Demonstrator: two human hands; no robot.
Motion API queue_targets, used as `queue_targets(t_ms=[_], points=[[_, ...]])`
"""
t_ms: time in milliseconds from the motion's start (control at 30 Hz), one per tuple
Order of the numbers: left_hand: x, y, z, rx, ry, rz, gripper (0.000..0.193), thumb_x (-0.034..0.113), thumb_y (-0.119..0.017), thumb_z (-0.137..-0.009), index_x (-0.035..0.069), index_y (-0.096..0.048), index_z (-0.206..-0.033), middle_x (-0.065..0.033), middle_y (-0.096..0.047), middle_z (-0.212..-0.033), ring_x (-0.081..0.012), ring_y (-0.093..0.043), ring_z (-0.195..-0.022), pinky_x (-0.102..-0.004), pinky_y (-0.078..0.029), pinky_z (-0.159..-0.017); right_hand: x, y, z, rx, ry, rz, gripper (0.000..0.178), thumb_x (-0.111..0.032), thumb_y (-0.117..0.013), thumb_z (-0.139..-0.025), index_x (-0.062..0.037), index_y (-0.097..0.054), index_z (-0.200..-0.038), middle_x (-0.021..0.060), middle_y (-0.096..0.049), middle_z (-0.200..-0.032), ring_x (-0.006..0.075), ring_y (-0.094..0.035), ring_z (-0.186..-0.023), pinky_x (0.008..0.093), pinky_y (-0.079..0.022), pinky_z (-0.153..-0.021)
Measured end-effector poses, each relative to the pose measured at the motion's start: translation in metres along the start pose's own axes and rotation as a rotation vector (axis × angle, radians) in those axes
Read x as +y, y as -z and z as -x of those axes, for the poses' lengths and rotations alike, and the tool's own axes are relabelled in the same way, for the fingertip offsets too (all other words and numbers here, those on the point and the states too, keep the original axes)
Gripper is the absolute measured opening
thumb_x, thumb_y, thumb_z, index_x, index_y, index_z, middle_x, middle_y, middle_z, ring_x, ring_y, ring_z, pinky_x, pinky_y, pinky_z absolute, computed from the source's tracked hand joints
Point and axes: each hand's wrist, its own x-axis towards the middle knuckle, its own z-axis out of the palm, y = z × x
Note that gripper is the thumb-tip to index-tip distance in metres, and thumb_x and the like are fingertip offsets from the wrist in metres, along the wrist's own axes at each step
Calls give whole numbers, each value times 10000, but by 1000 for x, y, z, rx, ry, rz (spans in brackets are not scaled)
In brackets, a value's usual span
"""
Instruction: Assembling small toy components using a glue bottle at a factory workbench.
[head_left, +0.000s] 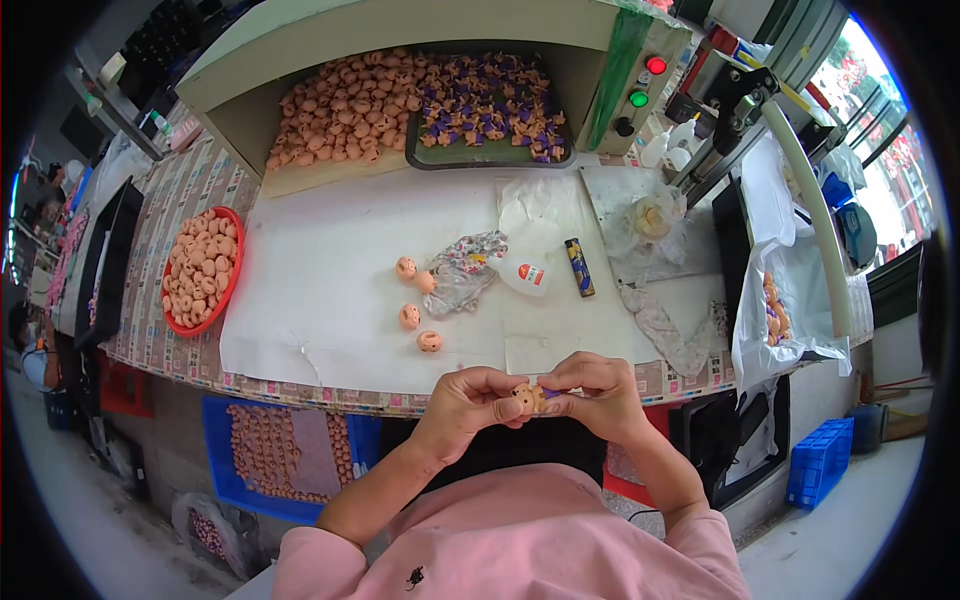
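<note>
Close to my body, at the table's front edge, both hands meet over a small toy figure. My left hand [465,408] is closed on the figure's peach-coloured doll head [523,398], which has small dark marks. With pinched fingers, my right hand [600,398] grips the small doll body [549,394], a bit of purple showing on it. Head and body touch; whether they are joined I cannot tell. Beyond my hands, several loose doll heads [429,341] lie on the white sheet [320,290], beside a crumpled patterned cloth or bag [465,272].
A white bottle [524,277] and a dark blue tube [579,267] lie mid-table. At the back, doll heads [350,105] are heaped beside a black tray [425,150] of purple-clad bodies. A red basket [238,262] of heads stands left, a lever press [735,130] right.
</note>
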Motion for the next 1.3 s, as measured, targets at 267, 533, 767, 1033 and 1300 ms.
queue_targets(t_ms=[267,533,767,1033,1300], points=[[6,-5,-1,-56,40,29,235,70,-726,-823,-23,-647,-1024,-132,-680,-947,-185,-678,-803,-318,-591,-736,-1,1,4,11,88,16,273,-4,-786,-710,-21,-716,-973,87,-692,-869,189,-661,-782,284,-528,-677],[7,-12,0,-132,118,98,248,72,-677,-867,16,-573,-1084,-111,-653,-1017,-177,-657,-898,-310,-565,-813,-36,59,-18,169,266,507,231,-42,-768,-726,-29,-711,-950,97,-687,-888,198,-654,-785,285,-512,-719],[-2,-15,-1,-174,194,151,240,54,-649,-879,41,-556,-1100,-90,-633,-1015,-176,-645,-934,-308,-549,-839,-138,205,-81,990,751,637,356,-207,-441,-1012,20,-577,-1250,131,-612,-1227,202,-583,-1136,330,-460,-953],[-3,-37,-2,-173,176,199,235,33,-632,-878,49,-555,-1100,-94,-636,-1015,-188,-649,-931,-308,-554,-836,-168,225,-123,864,246,1053,336,-197,-535,-957,-127,-594,-1280,77,-673,-916,67,-548,-765,236,-452,-700],[3,-8,1,-82,106,241,240,10,-617,-873,48,-552,-1102,-115,-639,-1025,-216,-658,-946,-322,-563,-833,-43,168,-40,326,-140,1080,211,-75,-623,-839,-20,-691,-1031,177,-628,-1165,300,-589,-1069,331,-444,-934]])
